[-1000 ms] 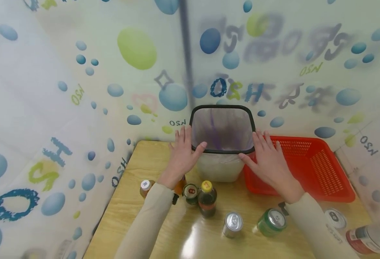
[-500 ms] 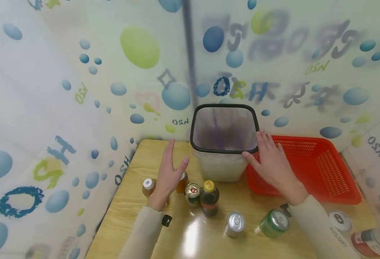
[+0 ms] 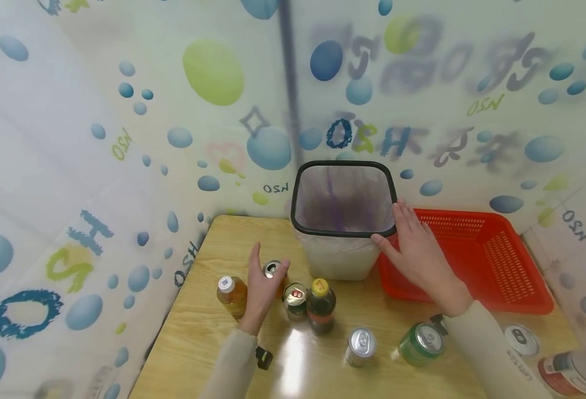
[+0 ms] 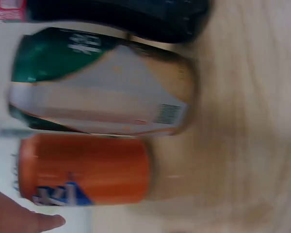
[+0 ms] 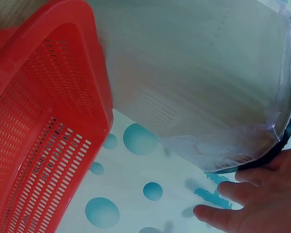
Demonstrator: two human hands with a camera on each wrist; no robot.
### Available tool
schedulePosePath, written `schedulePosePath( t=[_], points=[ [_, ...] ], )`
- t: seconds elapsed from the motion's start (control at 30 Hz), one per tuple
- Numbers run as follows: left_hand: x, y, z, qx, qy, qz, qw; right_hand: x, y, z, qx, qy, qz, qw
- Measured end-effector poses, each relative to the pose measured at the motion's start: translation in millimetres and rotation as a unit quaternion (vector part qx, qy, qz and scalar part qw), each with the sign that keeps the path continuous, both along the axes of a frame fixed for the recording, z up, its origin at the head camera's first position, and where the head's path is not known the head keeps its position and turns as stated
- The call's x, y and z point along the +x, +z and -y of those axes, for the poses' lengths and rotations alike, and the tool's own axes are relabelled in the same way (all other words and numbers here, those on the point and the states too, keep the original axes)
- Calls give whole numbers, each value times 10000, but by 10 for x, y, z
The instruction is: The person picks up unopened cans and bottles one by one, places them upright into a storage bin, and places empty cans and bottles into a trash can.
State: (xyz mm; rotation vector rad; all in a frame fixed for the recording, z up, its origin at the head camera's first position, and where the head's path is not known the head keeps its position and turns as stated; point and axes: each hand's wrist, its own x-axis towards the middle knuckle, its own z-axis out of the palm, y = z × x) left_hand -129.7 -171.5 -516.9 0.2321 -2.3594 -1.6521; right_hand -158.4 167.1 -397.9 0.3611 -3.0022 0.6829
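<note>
My left hand (image 3: 261,291) has thumb and fingers spread apart at an orange can (image 4: 92,167), whose opened top shows between them in the head view. Right of that can stand a green and silver can (image 4: 106,82) and a dark cola bottle (image 3: 321,310) with a yellow cap. An amber drink bottle (image 3: 234,296) with a white cap is left of the left hand. The right hand (image 3: 424,257) rests with straight fingers against the black rim of a bag-lined waste bin (image 3: 342,257). In the right wrist view its fingertips (image 5: 211,213) are beside that rim.
A red plastic basket (image 3: 514,260) stands right of the bin. Toward the front of the wooden table (image 3: 188,354) are a silver can (image 3: 360,346), a green can (image 3: 421,343), another can (image 3: 521,339) and a red-labelled container (image 3: 569,371). Printed walls enclose the table.
The left hand has left the bin's rim and moved down and leftward to the orange can. The right hand has stayed at the rim.
</note>
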Motion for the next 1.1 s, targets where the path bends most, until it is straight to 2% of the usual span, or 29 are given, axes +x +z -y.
schedulePosePath(
  t=[0.13,0.27,0.43,0.57,0.73,0.97,1.1],
  points=[
    [-46,-198,14,15,183,124,9998,6,4,2,-37,-17,33,10000],
    [-73,-346,34,293,193,132,9993,8,8,12,-70,-41,118,9999],
    [-87,-434,62,531,58,159,9984,3,15,22,-105,-22,155,9998],
    [-103,-448,75,437,-114,122,9989,6,16,10,-111,-33,124,9999],
    [-116,-457,89,66,-227,132,9996,12,11,9,-128,-36,120,9998],
    [-128,-432,76,-363,-127,68,9992,16,20,17,-151,-29,172,9997],
    [-145,-346,47,-537,-24,-102,9985,15,14,18,-170,-33,178,9997]
  ],
)
